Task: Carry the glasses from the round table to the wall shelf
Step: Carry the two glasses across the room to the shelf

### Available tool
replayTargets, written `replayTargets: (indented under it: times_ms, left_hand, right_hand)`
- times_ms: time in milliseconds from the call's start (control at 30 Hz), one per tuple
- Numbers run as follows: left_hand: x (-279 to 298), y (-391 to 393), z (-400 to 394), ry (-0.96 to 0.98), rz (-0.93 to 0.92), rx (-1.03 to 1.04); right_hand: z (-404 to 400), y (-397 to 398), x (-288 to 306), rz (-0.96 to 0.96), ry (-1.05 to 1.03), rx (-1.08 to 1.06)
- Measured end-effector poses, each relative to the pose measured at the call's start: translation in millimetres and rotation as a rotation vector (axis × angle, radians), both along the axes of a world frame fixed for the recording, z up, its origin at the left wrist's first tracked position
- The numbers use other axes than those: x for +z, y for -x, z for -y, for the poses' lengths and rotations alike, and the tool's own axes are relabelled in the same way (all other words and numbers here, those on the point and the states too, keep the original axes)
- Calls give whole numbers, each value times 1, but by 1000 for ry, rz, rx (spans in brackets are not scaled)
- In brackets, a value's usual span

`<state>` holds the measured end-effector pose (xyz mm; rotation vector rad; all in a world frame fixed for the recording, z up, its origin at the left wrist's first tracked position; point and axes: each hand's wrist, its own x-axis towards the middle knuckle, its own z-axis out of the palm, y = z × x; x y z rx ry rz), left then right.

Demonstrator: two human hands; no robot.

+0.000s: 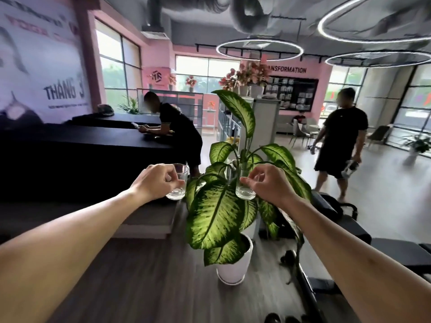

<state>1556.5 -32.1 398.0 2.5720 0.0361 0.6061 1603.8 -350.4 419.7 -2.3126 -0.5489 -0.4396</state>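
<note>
We carry one clear glass in each hand — left hand pinching the left glass, right hand pinching the right glass, fingers curled round each — upright and apart, likely so they cannot clink above the potted plant.

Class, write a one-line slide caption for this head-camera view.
Left hand and right hand each carry a clear glass above a potted plant.

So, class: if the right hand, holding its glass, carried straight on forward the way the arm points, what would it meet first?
Most likely the potted plant: the right hand and its glass already overlap the leaves in this view. Depth is unclear, so they may pass above the leaves.
</note>
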Motion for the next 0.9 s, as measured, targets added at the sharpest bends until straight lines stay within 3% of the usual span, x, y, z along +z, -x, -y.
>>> replayTargets:
  times_ms: [400,900]
  left_hand:
    - [-9,-136,-83,-4,28,116]
    - [16,-313,-245,-26,28,172]
  right_hand:
    - [-110,-169,0,-6,43,214]
    - [-297,-374,10,31,21,255]
